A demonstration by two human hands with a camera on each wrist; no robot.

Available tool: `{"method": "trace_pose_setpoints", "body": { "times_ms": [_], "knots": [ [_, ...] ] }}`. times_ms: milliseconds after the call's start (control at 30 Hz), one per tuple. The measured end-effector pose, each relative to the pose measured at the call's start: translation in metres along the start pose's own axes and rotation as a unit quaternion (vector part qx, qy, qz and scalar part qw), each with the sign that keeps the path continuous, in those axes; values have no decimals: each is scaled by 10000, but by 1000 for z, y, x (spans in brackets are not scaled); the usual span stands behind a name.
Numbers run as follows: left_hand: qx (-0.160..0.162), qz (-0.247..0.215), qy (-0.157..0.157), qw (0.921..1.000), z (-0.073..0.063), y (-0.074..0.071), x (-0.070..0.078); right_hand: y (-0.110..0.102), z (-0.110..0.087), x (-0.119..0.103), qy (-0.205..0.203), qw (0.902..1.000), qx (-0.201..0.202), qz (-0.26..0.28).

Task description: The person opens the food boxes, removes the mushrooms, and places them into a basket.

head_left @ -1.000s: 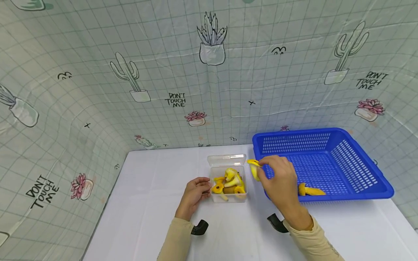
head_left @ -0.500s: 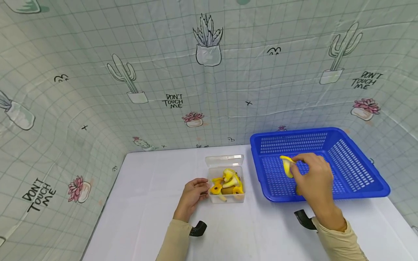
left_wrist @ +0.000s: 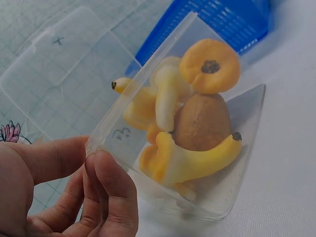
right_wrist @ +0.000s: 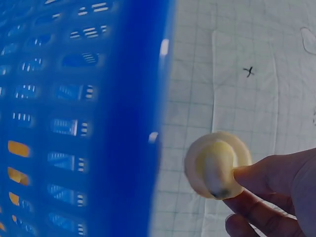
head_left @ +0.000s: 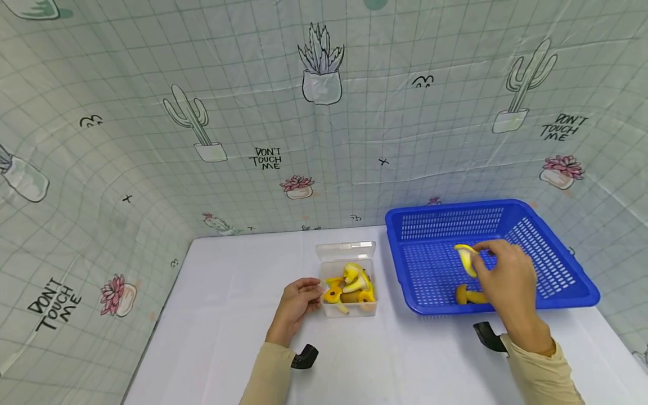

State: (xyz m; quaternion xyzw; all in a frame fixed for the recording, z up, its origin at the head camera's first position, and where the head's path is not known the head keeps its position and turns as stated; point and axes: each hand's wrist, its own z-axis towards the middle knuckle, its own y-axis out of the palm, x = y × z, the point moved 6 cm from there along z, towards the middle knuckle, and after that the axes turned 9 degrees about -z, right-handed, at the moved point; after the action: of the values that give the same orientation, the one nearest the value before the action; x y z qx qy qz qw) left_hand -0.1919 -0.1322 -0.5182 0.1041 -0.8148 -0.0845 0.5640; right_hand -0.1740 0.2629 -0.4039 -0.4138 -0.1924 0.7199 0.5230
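With thumb and fingers my left hand (head_left: 296, 306) pinches the left rim of a clear plastic box (left_wrist: 111, 116), whose hinged lid (head_left: 346, 250) stands raised at the back. Several yellow mushrooms (left_wrist: 207, 160) lie in the box around a brown rounded piece (left_wrist: 202, 121). Over the blue basket (head_left: 420, 281), my right hand (head_left: 511, 278) holds a yellow mushroom (head_left: 467, 261) by thumb and fingertips. In the right wrist view this mushroom (right_wrist: 217, 165) shows its pale stem and round cap. Below that hand, a mushroom (head_left: 462, 294) lies at the basket's front, partly hidden.
The basket's raised rim (right_wrist: 140, 123) looms close in the right wrist view. White cloth (head_left: 243, 281) covers the table, and a printed grid curtain (head_left: 228, 185) rises behind and at the left. A black curved piece sits by each wrist.
My right hand has carried the mushroom rightward from beside the box to over the basket. The left hand keeps its pinch on the box. The whole head view shifted slightly.
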Motion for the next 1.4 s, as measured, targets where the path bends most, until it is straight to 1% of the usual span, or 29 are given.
{"method": "trace_pose_setpoints", "body": {
  "times_ms": [100, 233, 333, 433, 533, 667, 800, 967, 1167, 1300, 1400],
  "knots": [
    [-29, 2, -7, 10000, -1, 0, 0, 1, 1, -1, -37, 10000, -7, -5],
    [-13, 11, -46, 10000, -1, 0, 0, 5, -1, -13, -252, 9996, -65, 72],
    [10, -4, -46, 10000, -2, 0, 0, 10, -5, -29, -586, 9979, -127, 255],
    [17, -11, -46, 10000, -2, -1, 1, 18, -11, -49, -1019, 9934, -234, 473],
    [-4, -25, -26, 10000, -2, -1, 1, 28, -19, -70, -1487, 9859, -424, 641],
    [4, -54, -14, 10000, -2, 0, 1, 44, -29, -95, -2040, 9731, -765, 746],
    [-13, -108, 10, 9999, -1, 1, 2, 59, -36, -115, -2444, 9601, -1046, 872],
    [17, -133, 15, 9999, -2, 1, 2, 80, -40, -137, -2872, 9432, -1369, 958],
    [-32, -122, -12, 9999, -2, 0, 0, 102, -41, -158, -3222, 9244, -1752, 1050],
    [-64, -154, 18, 9999, -2, 0, 0, 116, -41, -169, -3304, 9131, -2075, 1181],
    [-66, -176, 60, 9998, -3, 0, 1, 124, -41, -176, -3348, 9074, -2237, 1206]
  ]
}}
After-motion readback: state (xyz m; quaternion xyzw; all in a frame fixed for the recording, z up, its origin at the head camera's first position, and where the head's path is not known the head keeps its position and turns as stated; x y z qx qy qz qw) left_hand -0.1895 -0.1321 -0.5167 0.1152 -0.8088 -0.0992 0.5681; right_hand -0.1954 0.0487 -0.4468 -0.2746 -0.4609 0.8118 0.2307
